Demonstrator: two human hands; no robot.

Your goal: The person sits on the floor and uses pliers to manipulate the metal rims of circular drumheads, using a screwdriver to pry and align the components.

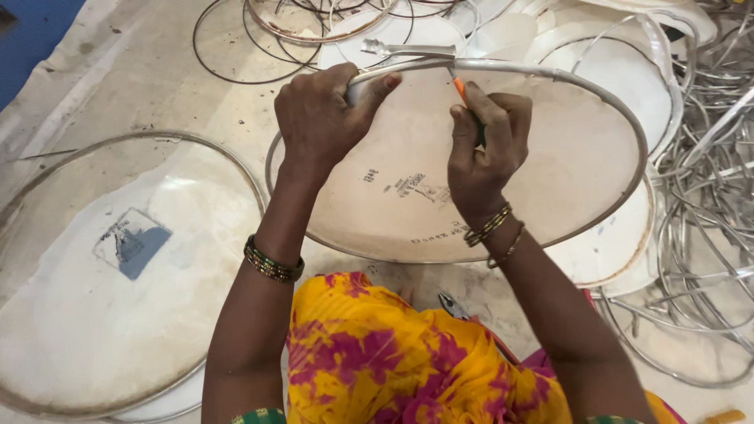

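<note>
Firstly, far to the left of the round drum skin a larger round skin with a metal hoop lies flat on the pale floor, and it carries a grey-blue square mark. The drum skin itself is a beige disc with a metal rim, and it is tilted up in front of the person, above the yellow and pink cloth on the lap. The left hand is closed around the upper rim of this drum skin, on its left part, with the thumb pressed over the rim. Just beside it, on the same upper rim, the right hand is closed around a tool with an orange handle, and the tip of the tool touches the rim. Below the drum skin, near the cloth, small pliers lie on the floor. To the right of the drum skin white discs are stacked, and further right is a heap of bare metal hoops.
</note>
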